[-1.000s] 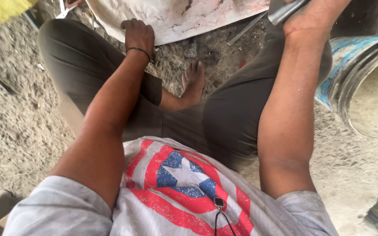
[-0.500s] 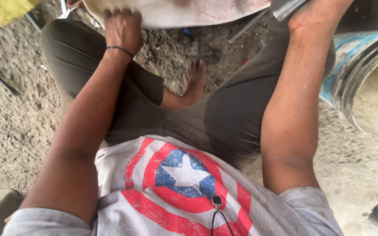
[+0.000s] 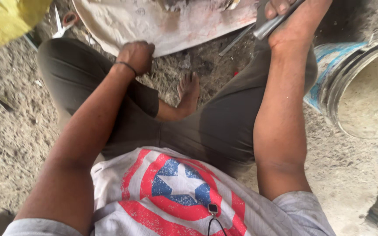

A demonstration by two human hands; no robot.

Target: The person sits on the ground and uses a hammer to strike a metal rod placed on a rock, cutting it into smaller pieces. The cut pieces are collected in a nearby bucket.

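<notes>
- Left hand [image 3: 135, 56], at eleven o'clock, grips the near edge of the pale stone slab [image 3: 162, 26].
- Right hand [image 3: 292, 19], at one o'clock, is closed around a grey metal tool [image 3: 273, 26].
- Dusty bucket [image 3: 359, 83] lies at three o'clock.

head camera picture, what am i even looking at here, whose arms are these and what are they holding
The camera sits on a person's head and looks down, so the arms and crossed legs are the wearer's own. The person sits on dusty, gritty ground. The left hand grips the near edge of a pale, stained flat sheet lying in front of the knees. The right hand holds a grey metal tool; its working end is out of view. A bare foot shows between the legs. A dusty bucket stands on the right and something yellow sits top left.
</notes>
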